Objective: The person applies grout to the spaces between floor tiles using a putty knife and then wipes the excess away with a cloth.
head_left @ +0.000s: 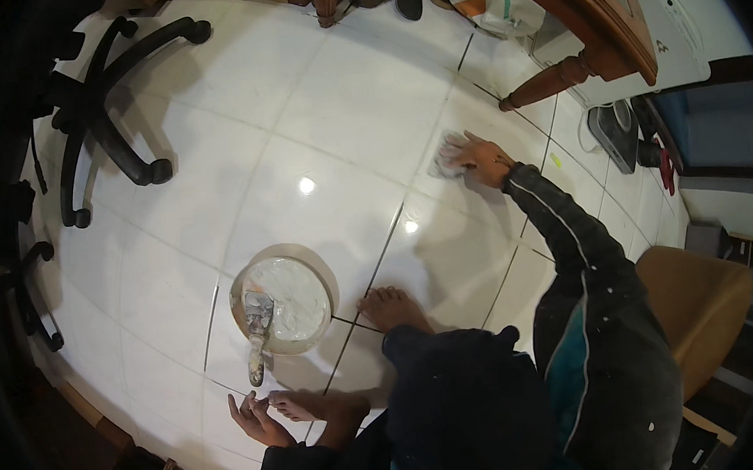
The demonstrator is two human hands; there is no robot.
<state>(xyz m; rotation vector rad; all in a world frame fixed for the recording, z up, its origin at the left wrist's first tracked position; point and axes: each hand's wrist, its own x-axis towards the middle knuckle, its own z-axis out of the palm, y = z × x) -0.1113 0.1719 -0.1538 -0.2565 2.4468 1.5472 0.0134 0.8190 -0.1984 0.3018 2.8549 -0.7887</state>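
The right hand reaches far out over the white tiled floor, its fingers bent over a crumpled greyish cloth that it has hold of and presses on a tile; the cloth bulges out past the fingertips, and how tightly they pinch it cannot be told. These fingers point toward the left side of the view. The left hand hangs low beside the left foot, its fingers loosely spread and partly curled, with nothing seen in them; whether it touches the foot cannot be told. The cloth lies up and to the right of the shallow round bowl, well apart from it, bunched so that no clear long axis shows. White paste fills most of the bowl, and a putty knife rests in it, blade inside, handle crossing the near rim and pointing toward the lower edge, slightly leftward, its end near the left fingertips. Counted, there are one cloth, one bowl, one putty knife, two bare feet, two black chair bases at the left, and two turned wooden legs at the top.
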